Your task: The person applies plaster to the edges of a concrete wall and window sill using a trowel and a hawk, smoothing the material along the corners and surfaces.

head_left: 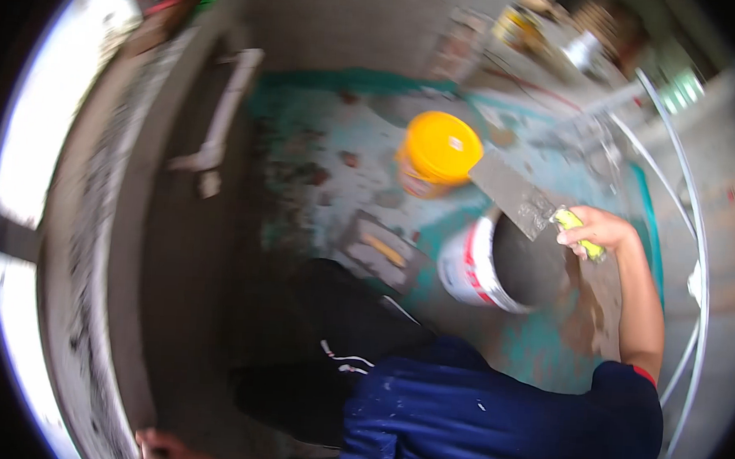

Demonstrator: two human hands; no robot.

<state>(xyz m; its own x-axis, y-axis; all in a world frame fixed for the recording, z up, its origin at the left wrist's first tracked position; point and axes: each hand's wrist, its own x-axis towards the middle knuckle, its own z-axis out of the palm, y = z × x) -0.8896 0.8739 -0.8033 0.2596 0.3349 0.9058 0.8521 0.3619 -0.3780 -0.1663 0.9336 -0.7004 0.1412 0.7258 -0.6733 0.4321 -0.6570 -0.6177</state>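
Observation:
My right hand [598, 231] is closed round the yellow-green handle of a trowel [515, 193]. Its flat grey rectangular blade points up and left, over the rim of a white and red bucket [467, 264]. Dark grey, mortar-like material [525, 267] shows inside this bucket. At the lower left, my left hand [161, 449] is at the edge of the wall ledge. Blur hides its fingers, and I cannot make out whether it grips anything. A float [379, 248] with a yellowish handle lies on the floor left of the bucket.
A bucket with a yellow lid [442, 146] stands beyond the open bucket. White pipes [679, 154] run along the right side. On the left are a grey wall ledge [161, 127] below a bright opening and a pale pipe [224, 110]. Blurred containers [519, 28] stand at the back.

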